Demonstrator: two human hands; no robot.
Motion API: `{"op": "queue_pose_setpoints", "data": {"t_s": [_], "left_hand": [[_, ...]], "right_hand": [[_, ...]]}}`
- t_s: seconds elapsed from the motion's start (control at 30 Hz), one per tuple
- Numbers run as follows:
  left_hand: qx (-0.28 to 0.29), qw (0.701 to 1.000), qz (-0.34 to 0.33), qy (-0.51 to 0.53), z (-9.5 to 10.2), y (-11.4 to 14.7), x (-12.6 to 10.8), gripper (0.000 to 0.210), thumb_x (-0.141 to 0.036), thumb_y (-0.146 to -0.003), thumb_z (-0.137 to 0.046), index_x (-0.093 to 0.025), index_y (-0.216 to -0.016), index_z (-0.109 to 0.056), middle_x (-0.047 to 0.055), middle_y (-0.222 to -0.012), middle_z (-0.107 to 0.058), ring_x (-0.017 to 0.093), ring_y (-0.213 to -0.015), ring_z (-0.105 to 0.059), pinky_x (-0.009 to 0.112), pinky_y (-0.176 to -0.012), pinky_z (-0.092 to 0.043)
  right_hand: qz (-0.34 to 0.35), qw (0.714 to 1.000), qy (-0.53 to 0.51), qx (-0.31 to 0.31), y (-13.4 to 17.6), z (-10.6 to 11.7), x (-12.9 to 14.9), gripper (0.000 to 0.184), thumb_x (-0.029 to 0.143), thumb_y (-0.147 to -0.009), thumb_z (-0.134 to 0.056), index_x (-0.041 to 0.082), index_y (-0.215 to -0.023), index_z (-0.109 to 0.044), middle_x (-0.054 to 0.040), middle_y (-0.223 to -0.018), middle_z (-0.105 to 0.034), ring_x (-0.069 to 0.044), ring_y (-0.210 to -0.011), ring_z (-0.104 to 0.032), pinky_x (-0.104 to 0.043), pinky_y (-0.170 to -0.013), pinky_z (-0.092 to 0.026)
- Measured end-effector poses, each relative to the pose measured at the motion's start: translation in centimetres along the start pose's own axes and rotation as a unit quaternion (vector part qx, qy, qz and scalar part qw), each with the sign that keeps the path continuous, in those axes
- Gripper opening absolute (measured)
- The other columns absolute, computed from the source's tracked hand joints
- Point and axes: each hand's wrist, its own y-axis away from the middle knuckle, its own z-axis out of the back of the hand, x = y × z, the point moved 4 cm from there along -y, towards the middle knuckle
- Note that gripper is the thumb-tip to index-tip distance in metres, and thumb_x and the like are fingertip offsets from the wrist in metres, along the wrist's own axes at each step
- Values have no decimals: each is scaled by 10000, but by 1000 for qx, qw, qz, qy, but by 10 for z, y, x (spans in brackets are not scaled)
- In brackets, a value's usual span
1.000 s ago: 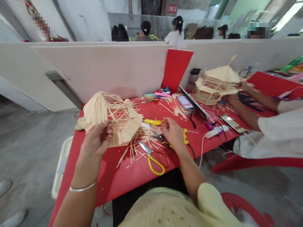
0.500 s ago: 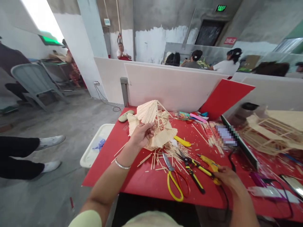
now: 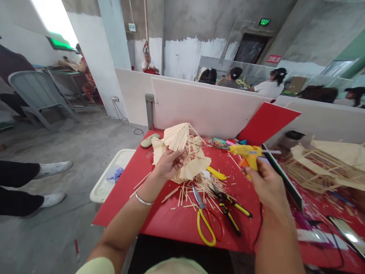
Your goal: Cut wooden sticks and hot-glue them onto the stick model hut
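A small model building made of thin wooden sticks (image 3: 196,169), with a sloped stick roof, stands on the red table (image 3: 125,201). At its roof's lower edge my left hand (image 3: 170,164) is closed in a pinch on it; whether a loose stick is also between the fingers is hidden. My right hand (image 3: 266,180) grips a yellow hot glue gun (image 3: 246,152) by its handle, raised above the table with the nozzle pointing left toward the model. In front of the model lie scissors (image 3: 205,219) with red and yellow handles and black-and-yellow pliers (image 3: 228,207).
Loose sticks (image 3: 182,196) are scattered around the model. A yellow-handled tool (image 3: 216,173) lies right of it. White partition boards (image 3: 199,106) close off the back. Another stick model (image 3: 319,163) stands at the right. A white bin (image 3: 99,186) is at the left.
My right hand has lifted the glue gun off the table and turned it so it points left. My left hand stays at the model's roof.
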Motion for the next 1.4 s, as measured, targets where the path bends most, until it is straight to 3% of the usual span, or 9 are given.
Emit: {"op": "queue_pose_setpoints", "data": {"t_s": [0.07,0.17,0.3,0.4,0.57,1.0,1.4], "left_hand": [[2,1000,-2,-2,0,1,0,255,-234,-698,-836,-87,-836,-681,7,-685,-636,32,-493,-542,115,-397,-409],[13,1000,2,5,-1,2,0,266,-240,-708,-838,-83,-859,-685,6,-708,-637,26,-500,-539,111,-402,-414],[21,1000,17,16,-2,3,-1,262,-225,-723,-828,-83,-893,-690,1,-714,-630,18,-495,-525,108,-403,-414],[19,999,21,15,-2,4,-2,250,-222,-720,-829,-84,-872,-685,2,-709,-630,21,-492,-523,114,-407,-417],[17,1000,21,11,-2,4,-2,251,-225,-698,-840,-87,-827,-675,-4,-693,-627,22,-488,-522,117,-396,-394],[19,1000,14,9,-3,3,-2,238,-226,-723,-828,-78,-845,-688,-4,-695,-635,20,-487,-530,118,-407,-403],[8,1000,-17,-20,1,0,-1,256,-271,-713,-840,-87,-826,-703,4,-645,-645,36,-475,-535,140,-419,-406]], "right_hand": [[45,997,-39,48,-8,-22,44,451,424,-820,-601,221,-1219,-544,-66,-1003,-708,-202,-742,-666,-354,-702,-538],[115,988,99,37,-14,-42,92,247,364,-839,-537,217,-1032,-585,-24,-756,-644,-193,-647,-581,-328,-609,-438],[201,946,253,2,-14,-63,122,412,515,-790,-635,203,-1051,-572,-65,-812,-644,-220,-715,-573,-334,-622,-375],[231,914,329,-48,-11,-74,126,472,571,-831,-600,183,-1097,-561,-106,-894,-653,-239,-781,-581,-326,-627,-345],[259,878,399,-43,-9,-82,126,352,450,-924,-498,164,-1125,-540,-116,-913,-652,-229,-775,-575,-321,-599,-281],[264,871,413,-24,-11,-83,127,314,383,-932,-454,163,-1139,-541,-115,-918,-654,-215,-739,-551,-325,-597,-258],[280,852,439,-46,-11,-85,124,301,366,-923,-492,156,-1133,-546,-84,-907,-666,-191,-715,-545,-325,-585,-211]]}}
